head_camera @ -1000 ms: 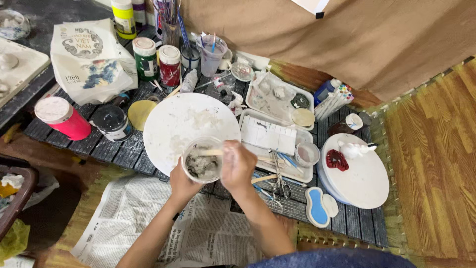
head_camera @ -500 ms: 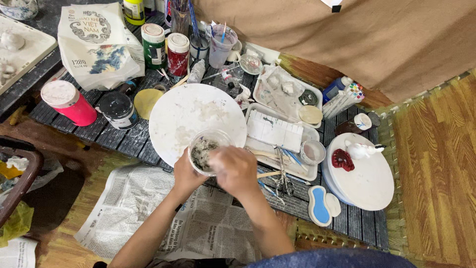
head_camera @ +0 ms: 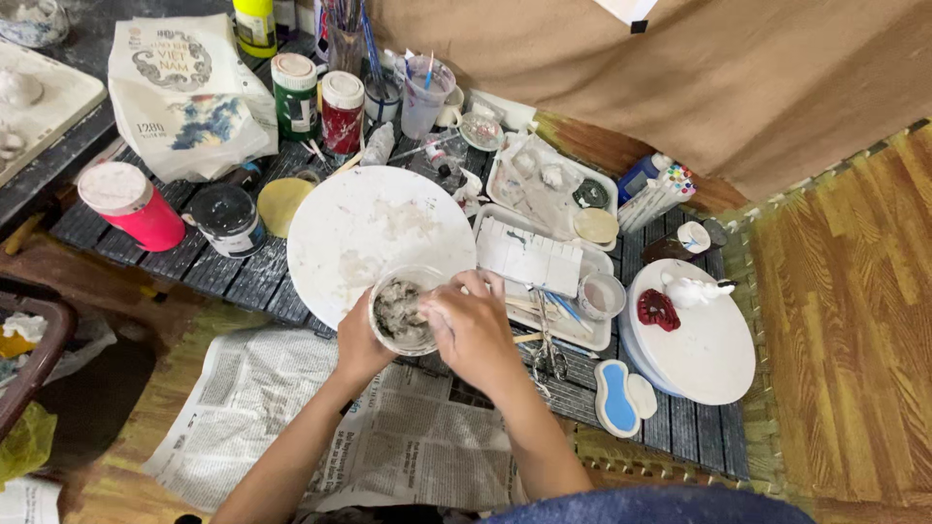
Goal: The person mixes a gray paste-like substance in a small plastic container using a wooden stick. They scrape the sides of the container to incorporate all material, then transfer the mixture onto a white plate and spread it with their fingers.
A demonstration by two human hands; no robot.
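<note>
Two bare hands met over a small clear cup [head_camera: 403, 312] of grey paste, held just above the near edge of a big white round plate [head_camera: 374, 228] smeared with pale residue. The left hand [head_camera: 361, 344] wrapped the cup from its near side, fingers curled tight around the wall, while the right hand [head_camera: 474, 328] closed over the cup's rim from the other side, its fingers bent down at the paste; whether they pinched a tool could not be told. Just beyond the right hand lay a white rectangular palette tray [head_camera: 532, 260], with a small clear cup [head_camera: 601, 295] at its far corner and thin tools and scissors [head_camera: 546, 340] beside the knuckles. Farther out on that side sat a white round board [head_camera: 704, 340] bearing a red blob [head_camera: 658, 309] and a small white figure [head_camera: 694, 289], and a blue-and-white oval piece [head_camera: 616, 398] lay near its edge. Under both forearms spread newspaper [head_camera: 291, 408]. Away past the left hand stood a pink jar [head_camera: 131, 204], a dark-lidded jar [head_camera: 225, 218] and a yellow lid [head_camera: 284, 204]; beyond the plate stood a green jar [head_camera: 295, 94] and a red jar [head_camera: 342, 110].
</note>
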